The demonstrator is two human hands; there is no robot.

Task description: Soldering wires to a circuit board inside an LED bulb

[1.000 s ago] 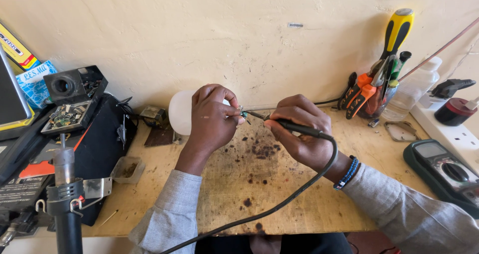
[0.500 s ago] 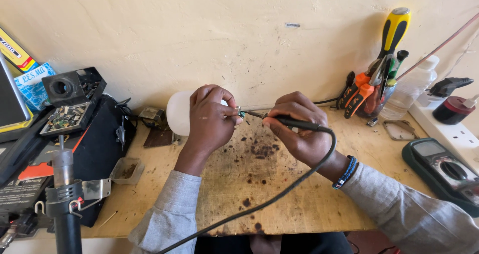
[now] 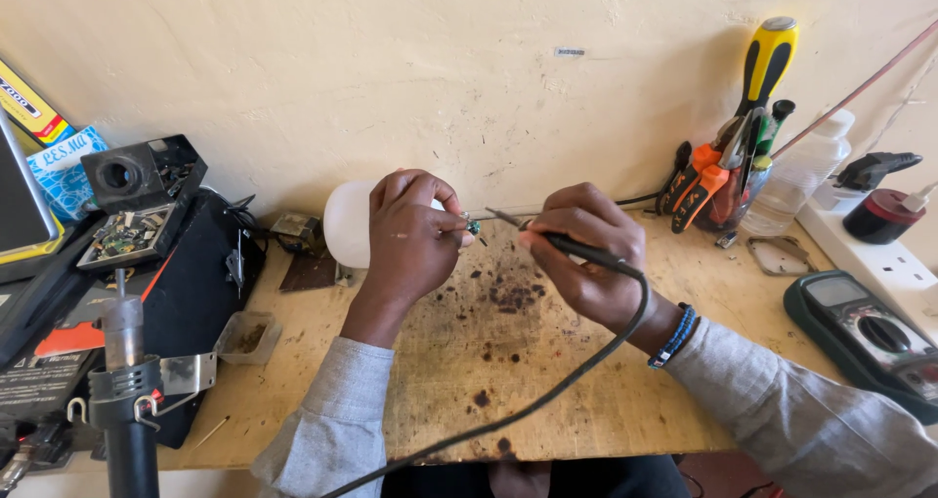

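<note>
Change since earlier frame: both hands are staying almost where they were; the iron's tip is sitting slightly closer to the small part, and the view is shifting only a little
Left hand (image 3: 410, 239): one, its grip closing tight with thumb and fingertips pinching a small green component (image 3: 473, 226) above the middle of the surface, while the palm is resting against a white bulb dome (image 3: 347, 222)
Right hand (image 3: 584, 254): one, its grip wrapping fully around the black handle of a soldering iron (image 3: 547, 239), pen-fashion, the metal tip pointing left and lying just beside the green component; whether it is touching cannot be told
Cord: one black cable (image 3: 547, 395) is trailing from the iron's handle, looping past the right wrist and running down to the near edge
Wristband: one blue beaded band (image 3: 674, 334) is sitting on the right wrist
Surface (image 3: 547, 410): one wooden top, showing many dark burn spots under the hands
Left side: one hot-air nozzle on a stand (image 3: 125, 381), one small clear tray (image 3: 247, 337) and one bare circuit board (image 3: 125, 236) are lying well apart from the hands
Right side: one cup of tools (image 3: 728, 180) holding one yellow-handled screwdriver (image 3: 767, 63), one clear plastic bottle (image 3: 801, 171), one green multimeter (image 3: 870, 337) and one white power strip (image 3: 879, 259) are standing near the wall
</note>
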